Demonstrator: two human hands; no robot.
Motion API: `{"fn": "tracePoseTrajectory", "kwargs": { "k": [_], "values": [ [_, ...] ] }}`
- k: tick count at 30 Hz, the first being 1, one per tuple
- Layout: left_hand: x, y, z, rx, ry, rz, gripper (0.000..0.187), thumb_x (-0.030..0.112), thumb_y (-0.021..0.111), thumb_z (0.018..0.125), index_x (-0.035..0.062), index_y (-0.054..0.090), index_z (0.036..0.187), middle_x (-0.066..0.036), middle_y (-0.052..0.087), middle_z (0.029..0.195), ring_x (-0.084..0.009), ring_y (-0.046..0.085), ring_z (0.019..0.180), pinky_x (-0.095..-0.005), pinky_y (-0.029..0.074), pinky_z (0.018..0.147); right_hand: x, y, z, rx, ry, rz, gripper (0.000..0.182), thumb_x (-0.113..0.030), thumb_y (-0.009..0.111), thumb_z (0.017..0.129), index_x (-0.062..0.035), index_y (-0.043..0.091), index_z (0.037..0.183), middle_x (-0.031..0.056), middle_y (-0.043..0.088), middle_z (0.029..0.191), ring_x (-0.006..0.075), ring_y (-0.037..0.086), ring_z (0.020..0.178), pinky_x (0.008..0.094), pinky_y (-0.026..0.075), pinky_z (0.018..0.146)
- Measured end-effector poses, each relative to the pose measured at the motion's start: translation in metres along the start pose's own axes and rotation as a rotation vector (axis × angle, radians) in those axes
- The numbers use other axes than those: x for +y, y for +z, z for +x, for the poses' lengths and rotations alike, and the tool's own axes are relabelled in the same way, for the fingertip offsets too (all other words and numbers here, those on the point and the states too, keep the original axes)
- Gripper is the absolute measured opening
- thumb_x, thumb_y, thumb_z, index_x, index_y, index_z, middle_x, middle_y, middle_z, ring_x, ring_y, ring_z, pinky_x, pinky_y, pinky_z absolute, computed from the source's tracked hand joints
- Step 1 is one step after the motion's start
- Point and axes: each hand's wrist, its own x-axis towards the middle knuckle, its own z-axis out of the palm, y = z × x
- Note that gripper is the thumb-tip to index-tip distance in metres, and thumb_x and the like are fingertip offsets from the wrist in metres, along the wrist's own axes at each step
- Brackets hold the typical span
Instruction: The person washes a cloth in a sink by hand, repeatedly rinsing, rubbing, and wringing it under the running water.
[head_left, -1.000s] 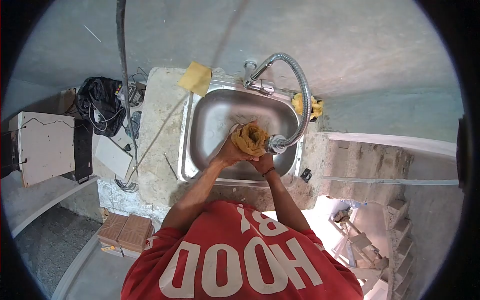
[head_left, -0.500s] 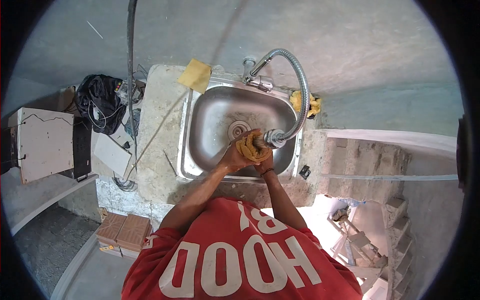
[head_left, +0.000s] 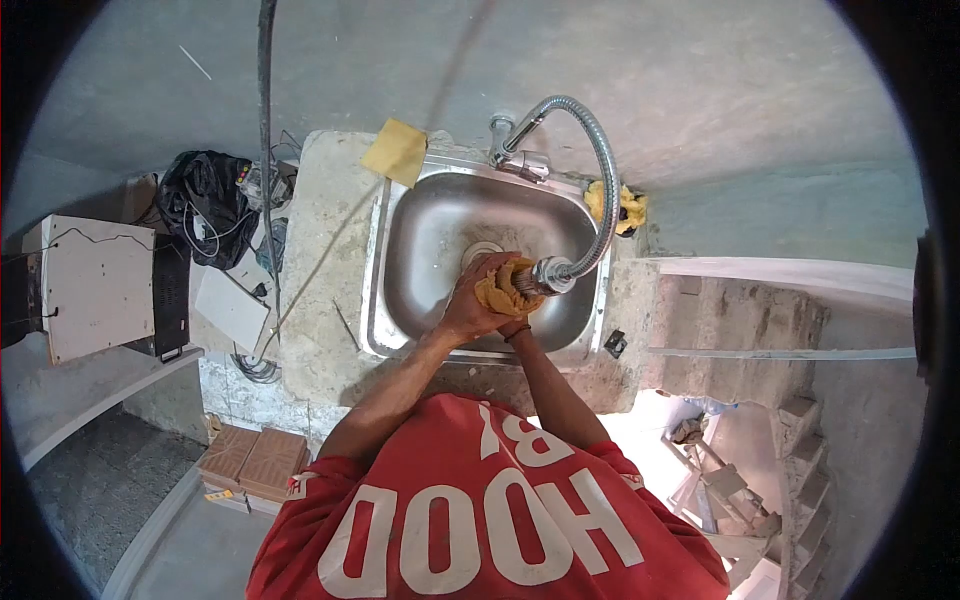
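Note:
A wet, crumpled yellow-brown cloth (head_left: 494, 293) is bunched in both my hands above the steel sink (head_left: 415, 215). My left hand (head_left: 474, 308) wraps round its left side, fingers closed on it. Below and to the right, my right hand (head_left: 514, 327) grips the same cloth from underneath; its fingers are mostly hidden. The spray head (head_left: 552, 275) of the flexible metal tap (head_left: 601, 150) sits just over the cloth, with water streaming from it into the folds. Partly covered by my left hand is the drain (head_left: 482, 250).
A flat yellow cloth (head_left: 395, 152) lies at the sink's back left corner. Behind the right corner is a crumpled yellow sponge-like piece (head_left: 628, 207). A small black object (head_left: 615, 344) rests on the right counter. Left are a black bag (head_left: 200, 205) and a hanging cable (head_left: 265, 130).
My left hand has come further up round the far side of the cloth, and the cloth looks more bunched. The whole view has shifted slightly.

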Motion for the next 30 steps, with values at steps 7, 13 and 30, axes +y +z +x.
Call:
{"fn": "tracePoseTrajectory", "kwargs": {
  "k": [7, 13, 30],
  "values": [
    [0.000, 0.000, -0.006, 0.056, 0.037, 0.118, 0.088, 0.020, 0.098, 0.065, 0.0045, 0.058, 0.142, -0.012, 0.062, 0.139, -0.0285, 0.061, 0.128, -0.0428, 0.048, 0.112, 0.026, 0.000, -0.008, -0.011, 0.156, 0.491, 0.072, -0.037, 0.079, 0.092, -0.0129, 0.050, 0.153, 0.0091, 0.050, 0.159, 0.0305, 0.054, 0.141, 0.0453, 0.044, 0.118],
    [0.000, 0.022, -0.001, 0.168, -0.090, -0.057, 0.092, 0.020, 0.098, 0.068, 0.0036, 0.053, 0.146, -0.012, 0.060, 0.138, -0.0312, 0.060, 0.129, -0.0431, 0.047, 0.115, -0.069, -0.055, 0.009, 0.099, -0.044, 0.466, 0.080, -0.027, 0.084, 0.090, -0.0064, 0.042, 0.155, 0.0120, 0.052, 0.155, 0.0269, 0.055, 0.138, 0.0425, 0.046, 0.118],
    [0.015, 0.008, -0.001, 0.166, -0.165, 0.232, 0.110, 0.032, 0.097, 0.072, 0.0057, 0.037, 0.161, -0.019, 0.052, 0.143, -0.0325, 0.052, 0.137, -0.0457, 0.047, 0.112, -0.082, -0.070, 0.020, 0.177, 0.213, 0.666, 0.064, -0.011, 0.077, 0.094, -0.0026, 0.046, 0.150, 0.0094, 0.062, 0.139, 0.0230, 0.065, 0.124, 0.0381, 0.056, 0.106]
  ]
}}
